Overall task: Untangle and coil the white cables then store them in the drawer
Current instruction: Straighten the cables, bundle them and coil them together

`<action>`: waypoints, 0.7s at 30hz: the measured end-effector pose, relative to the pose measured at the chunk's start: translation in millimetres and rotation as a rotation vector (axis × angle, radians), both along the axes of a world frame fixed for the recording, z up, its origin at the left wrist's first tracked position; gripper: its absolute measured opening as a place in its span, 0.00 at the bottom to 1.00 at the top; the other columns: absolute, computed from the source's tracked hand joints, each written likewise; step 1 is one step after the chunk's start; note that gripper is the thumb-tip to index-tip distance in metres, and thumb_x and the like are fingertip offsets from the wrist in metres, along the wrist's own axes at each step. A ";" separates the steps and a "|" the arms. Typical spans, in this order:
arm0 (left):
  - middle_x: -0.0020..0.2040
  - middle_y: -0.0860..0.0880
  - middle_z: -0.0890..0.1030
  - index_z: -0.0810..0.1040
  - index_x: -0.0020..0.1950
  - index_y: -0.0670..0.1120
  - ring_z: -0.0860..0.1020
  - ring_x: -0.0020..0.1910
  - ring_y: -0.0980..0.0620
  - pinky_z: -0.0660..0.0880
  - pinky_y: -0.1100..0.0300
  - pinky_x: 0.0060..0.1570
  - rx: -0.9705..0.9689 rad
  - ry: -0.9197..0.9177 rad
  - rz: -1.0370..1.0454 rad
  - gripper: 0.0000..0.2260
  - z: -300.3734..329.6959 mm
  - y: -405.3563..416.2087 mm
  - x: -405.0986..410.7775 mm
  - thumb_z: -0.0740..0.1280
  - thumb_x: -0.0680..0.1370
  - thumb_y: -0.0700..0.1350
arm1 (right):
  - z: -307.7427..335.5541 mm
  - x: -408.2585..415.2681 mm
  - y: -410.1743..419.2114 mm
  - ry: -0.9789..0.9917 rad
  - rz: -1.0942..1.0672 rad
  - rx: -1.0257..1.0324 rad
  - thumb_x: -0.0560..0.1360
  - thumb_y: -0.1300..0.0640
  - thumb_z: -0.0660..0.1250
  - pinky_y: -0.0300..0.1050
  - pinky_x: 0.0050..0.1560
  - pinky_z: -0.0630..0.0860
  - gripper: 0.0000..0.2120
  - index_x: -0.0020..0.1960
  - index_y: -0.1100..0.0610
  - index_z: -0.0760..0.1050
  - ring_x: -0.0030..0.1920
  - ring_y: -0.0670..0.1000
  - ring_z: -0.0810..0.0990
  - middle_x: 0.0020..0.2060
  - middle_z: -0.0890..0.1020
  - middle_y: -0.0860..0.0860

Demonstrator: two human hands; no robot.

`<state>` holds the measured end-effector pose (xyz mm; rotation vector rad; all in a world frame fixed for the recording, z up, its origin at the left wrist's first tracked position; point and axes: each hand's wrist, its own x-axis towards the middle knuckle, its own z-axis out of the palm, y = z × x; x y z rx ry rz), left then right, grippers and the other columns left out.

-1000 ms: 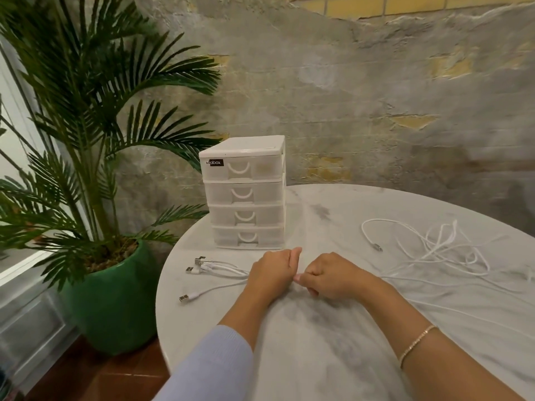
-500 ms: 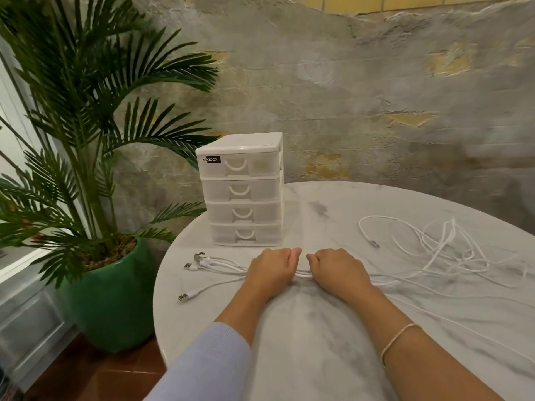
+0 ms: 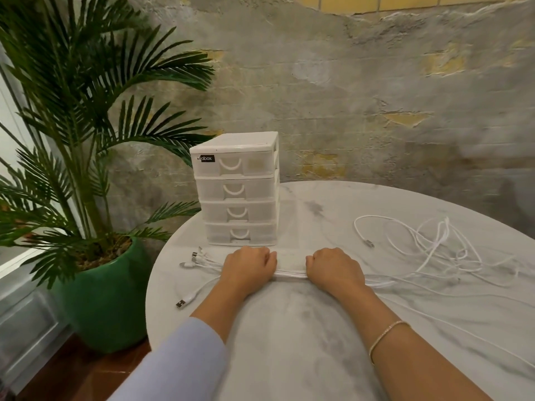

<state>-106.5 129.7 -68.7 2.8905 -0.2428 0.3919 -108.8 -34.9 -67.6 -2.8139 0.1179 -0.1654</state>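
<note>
A bundle of white cables [image 3: 290, 275] runs taut across the marble table [image 3: 304, 342]. My left hand [image 3: 249, 266] grips the bundle near its plug ends [image 3: 192, 260], and one USB plug [image 3: 181, 303] trails toward me. My right hand [image 3: 333, 267] grips the same bundle a short way to the right. Beyond my right hand the cables spread into a loose tangle [image 3: 440, 250]. A white drawer unit [image 3: 236, 189] with several shut drawers stands just behind my left hand.
A potted palm in a green pot [image 3: 107, 293] stands on the floor left of the table's edge. A rough plaster wall rises behind the table.
My hands were touching on the cables; my right hand has slid rightward along the bundle, leaving a stretched span between them.
</note>
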 end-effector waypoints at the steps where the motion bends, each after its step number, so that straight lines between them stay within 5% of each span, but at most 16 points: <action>1: 0.49 0.43 0.81 0.74 0.43 0.45 0.76 0.53 0.42 0.69 0.55 0.48 0.027 -0.005 0.017 0.17 1.1 9.2 1.0 0.53 0.81 0.53 | -0.2 0.6 -2.8 0.002 -0.010 0.005 0.79 0.53 0.51 0.43 0.47 0.66 0.17 0.55 0.57 0.76 0.56 0.56 0.76 0.56 0.78 0.54; 12: 0.51 0.42 0.81 0.77 0.55 0.45 0.77 0.52 0.42 0.69 0.54 0.46 0.193 0.002 0.104 0.19 4.6 70.6 6.4 0.49 0.83 0.52 | 0.7 -1.3 0.2 0.022 0.066 -0.075 0.78 0.48 0.52 0.44 0.47 0.68 0.18 0.55 0.57 0.76 0.54 0.55 0.77 0.54 0.79 0.54; 15: 0.51 0.41 0.80 0.76 0.54 0.44 0.77 0.51 0.42 0.69 0.54 0.45 0.159 0.036 0.128 0.19 4.0 82.0 7.4 0.49 0.83 0.52 | 0.4 -3.0 -5.7 -0.003 0.090 -0.117 0.77 0.43 0.52 0.43 0.45 0.68 0.22 0.54 0.57 0.76 0.54 0.55 0.77 0.53 0.79 0.53; 21: 0.43 0.46 0.77 0.69 0.43 0.45 0.73 0.42 0.47 0.65 0.57 0.39 0.081 -0.014 0.097 0.10 0.7 84.1 11.7 0.55 0.81 0.49 | 3.3 -2.8 -6.8 0.009 0.066 -0.141 0.76 0.49 0.54 0.43 0.44 0.68 0.18 0.54 0.58 0.76 0.53 0.55 0.77 0.53 0.79 0.53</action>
